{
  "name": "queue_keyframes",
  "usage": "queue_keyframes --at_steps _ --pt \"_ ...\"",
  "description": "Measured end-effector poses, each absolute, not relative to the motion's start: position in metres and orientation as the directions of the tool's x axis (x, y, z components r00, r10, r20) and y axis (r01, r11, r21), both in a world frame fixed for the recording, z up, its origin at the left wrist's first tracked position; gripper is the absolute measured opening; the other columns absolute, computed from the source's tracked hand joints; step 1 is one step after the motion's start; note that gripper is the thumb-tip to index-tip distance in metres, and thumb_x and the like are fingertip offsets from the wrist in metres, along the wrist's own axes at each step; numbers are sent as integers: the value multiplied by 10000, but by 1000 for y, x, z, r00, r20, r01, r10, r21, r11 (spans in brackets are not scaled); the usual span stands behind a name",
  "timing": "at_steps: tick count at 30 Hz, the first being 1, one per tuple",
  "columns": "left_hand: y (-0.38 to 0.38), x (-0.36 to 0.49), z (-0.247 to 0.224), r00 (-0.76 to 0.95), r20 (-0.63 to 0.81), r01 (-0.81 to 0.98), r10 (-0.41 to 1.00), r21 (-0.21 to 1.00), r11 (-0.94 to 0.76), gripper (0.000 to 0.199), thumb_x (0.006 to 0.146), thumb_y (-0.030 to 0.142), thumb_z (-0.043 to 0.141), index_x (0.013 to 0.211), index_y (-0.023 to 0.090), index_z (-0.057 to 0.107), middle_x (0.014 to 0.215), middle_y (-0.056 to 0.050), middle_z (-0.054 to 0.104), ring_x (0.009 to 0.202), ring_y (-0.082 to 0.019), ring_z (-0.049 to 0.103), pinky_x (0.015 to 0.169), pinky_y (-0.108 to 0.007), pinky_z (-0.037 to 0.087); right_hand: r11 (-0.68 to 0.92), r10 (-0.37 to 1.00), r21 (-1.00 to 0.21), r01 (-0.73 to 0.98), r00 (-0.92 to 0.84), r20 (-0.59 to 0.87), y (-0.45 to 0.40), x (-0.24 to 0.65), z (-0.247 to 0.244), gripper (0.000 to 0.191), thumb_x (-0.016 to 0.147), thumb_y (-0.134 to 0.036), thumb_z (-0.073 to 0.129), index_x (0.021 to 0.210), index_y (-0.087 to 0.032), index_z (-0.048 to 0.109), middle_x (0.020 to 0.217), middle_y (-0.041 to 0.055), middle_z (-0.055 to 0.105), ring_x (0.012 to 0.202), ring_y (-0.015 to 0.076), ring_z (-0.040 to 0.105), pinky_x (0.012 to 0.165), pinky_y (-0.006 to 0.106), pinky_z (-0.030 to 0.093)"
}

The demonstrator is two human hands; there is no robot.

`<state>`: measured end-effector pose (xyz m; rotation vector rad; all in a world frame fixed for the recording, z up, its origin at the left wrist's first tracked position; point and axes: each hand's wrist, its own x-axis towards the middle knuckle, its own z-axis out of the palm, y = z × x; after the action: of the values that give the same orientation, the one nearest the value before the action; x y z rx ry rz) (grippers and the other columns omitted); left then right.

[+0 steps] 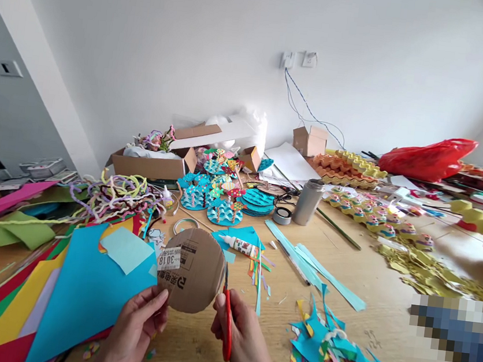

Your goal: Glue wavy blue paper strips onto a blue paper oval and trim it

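Head view, cardboard disc: a round brown cardboard disc (195, 298) is held up between the two hands over the tabletop, its printed face and white price sticker (170, 258) towards the person.
Left hand: the person's left hand (139, 314) pinches the disc by its lower left edge, thumb in front and fingers behind — a hold that, I'd judge, leaves most of the rim exposed.
Scissors: the orange-handled scissors with dark metal blades (227, 342) stand nearly upright just beside the disc's right edge; I can't tell whether the blades touch the cardboard.
Right hand: the right hand (244, 329) is wrapped round the scissor handles, probably angled so the blades run along the curve.
Glue: a white plastic glue bottle (240, 246) lies on its side beyond the disc, nozzle leftward, likely within easy reach.
Blue sheet: a large bright blue paper sheet (88, 297) tops a fan of coloured sheets at the left, with a small pale aqua paper piece (128, 249) on it.
Scraps: a loose heap of blue paper offcuts (330, 354) sits to the right — out of the hands' way, I'd guess.
Further back: flat round blue paper discs (258, 201) are stacked beside decorated blue paper models (224, 213), perhaps to keep kindred pieces together; a grey metal flask (309, 203) stands upright to their right.
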<state>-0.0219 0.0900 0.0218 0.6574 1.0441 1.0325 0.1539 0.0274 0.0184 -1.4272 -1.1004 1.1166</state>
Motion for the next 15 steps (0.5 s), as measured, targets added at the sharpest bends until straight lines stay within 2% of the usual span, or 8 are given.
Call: queue_keyframes --at_steps 8,15 --pt "91 -25 16 122 -387 -384 914 831 403 384 500 310 891 741 146 641 608 27 593 514 -78 519 432 -181 399 -111 982 -988 110 167 -92 27 154 20 483 870 -668 368 738 -207 426 607 -23 485 582 117 461 536 232 350" --pt "91 -23 18 177 -358 -350 917 848 399 382 514 362 884 713 143 643 553 33 561 497 -74 474 421 -187 384 -108 983 -990 91 162 -92 28 155 21 500 876 -670 356 771 -193 465 628 -14 502 591 120 482 534 230 363"
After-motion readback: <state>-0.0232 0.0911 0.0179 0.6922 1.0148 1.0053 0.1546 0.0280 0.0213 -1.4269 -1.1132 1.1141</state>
